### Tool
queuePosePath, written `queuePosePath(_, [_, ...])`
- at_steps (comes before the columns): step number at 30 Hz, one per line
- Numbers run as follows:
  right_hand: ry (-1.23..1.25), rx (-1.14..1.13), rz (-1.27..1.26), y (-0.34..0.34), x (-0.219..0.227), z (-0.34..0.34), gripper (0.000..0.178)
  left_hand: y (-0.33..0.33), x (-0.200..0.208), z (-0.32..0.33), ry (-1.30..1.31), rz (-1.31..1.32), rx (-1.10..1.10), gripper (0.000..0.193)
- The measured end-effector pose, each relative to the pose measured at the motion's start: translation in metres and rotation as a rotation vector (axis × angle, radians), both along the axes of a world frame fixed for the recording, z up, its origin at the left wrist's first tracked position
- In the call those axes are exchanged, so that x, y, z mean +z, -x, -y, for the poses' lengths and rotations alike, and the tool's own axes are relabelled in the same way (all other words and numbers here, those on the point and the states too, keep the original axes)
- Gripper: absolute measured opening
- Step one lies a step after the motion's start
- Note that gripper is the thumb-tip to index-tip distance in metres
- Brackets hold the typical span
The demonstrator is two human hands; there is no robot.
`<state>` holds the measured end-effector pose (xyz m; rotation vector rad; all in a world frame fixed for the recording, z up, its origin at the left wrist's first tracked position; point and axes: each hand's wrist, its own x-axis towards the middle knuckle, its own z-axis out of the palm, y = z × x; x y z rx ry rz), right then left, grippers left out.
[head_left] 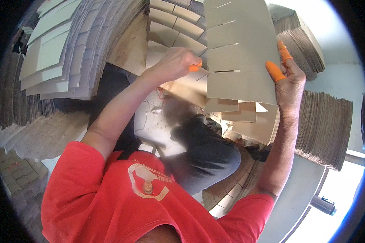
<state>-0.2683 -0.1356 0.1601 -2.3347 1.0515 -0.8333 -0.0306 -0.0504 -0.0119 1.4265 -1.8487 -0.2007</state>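
Flat grey-brown slotted cardboard sheet [239, 48] held up between both hands, four slits cut in from its left edge. Left hand [175, 62] pinches that edge; right hand [290, 81], orange finger cots, grips right edge.

free: pale floor patch [150, 117] under left forearm | blocked: cardboard stacks [328, 125] right, stacked sheets [61, 52] left, slotted sheet [239, 52] ahead

Tall stacks of flat cardboard sheets [65, 48] all round, pale wall [340, 36] brightly lit, dusty concrete floor [129, 44]
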Motion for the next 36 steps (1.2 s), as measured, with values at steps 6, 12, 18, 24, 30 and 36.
queuePosePath(6, [-0.044, 0.100, -0.029, -0.019, -0.015, 0.012, 0.057, -0.002, -0.016, 0.010, 0.075, -0.014, 0.006, 0.006])
queuePosePath(12, [-0.005, 0.115, -0.356, -0.042, -0.038, 0.022, 0.058, 0.002, -0.004, 0.008, 0.023, -0.011, 0.045, 0.011])
queuePosePath(18, [-0.341, 0.278, -0.602, -0.069, -0.060, -0.007, 0.046, -0.004, -0.012, 0.012, 0.092, 0.019, 0.058, 0.008])
queuePosePath(24, [-0.023, 0.266, -0.785, -0.072, -0.082, -0.019, 0.065, -0.001, 0.001, 0.015, -0.108, 0.148, 0.021, 0.017])
queuePosePath(30, [0.572, -0.572, -0.506, 0.075, -0.111, 0.019, 0.037, -0.006, 0.007, -0.006, 0.154, 0.000, 0.067, 0.045])
queuePosePath(36, [-0.170, -0.883, -1.030, 0.197, -0.126, 0.016, 0.060, -0.021, 0.005, -0.018, 0.265, 0.103, 0.213, 0.052])
